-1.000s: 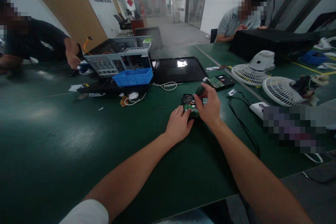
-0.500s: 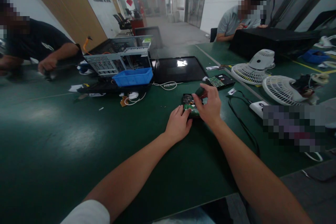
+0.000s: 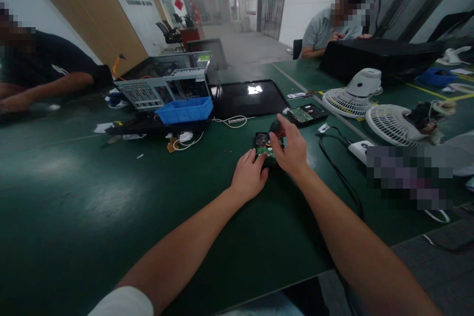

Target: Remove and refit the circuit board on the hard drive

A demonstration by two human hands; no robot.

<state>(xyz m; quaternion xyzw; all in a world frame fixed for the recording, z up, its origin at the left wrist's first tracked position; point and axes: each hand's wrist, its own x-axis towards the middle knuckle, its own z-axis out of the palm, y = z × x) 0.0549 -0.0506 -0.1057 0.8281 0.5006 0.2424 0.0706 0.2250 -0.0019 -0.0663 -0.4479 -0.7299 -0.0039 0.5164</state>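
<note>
On table (image 3: 111, 247): 2 hard drives (image 3: 265, 150); left fingers (image 3: 250, 157) gripping nearer 1, right fingers (image 3: 285, 124) clamped on 1 dark handle (image 3: 274, 126).

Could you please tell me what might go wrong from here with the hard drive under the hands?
The dark-handled tool in the right hand could slip, scratching the green circuit board or nicking the left hand at its edge. The tiny loose bits on the table might get brushed away.
</note>
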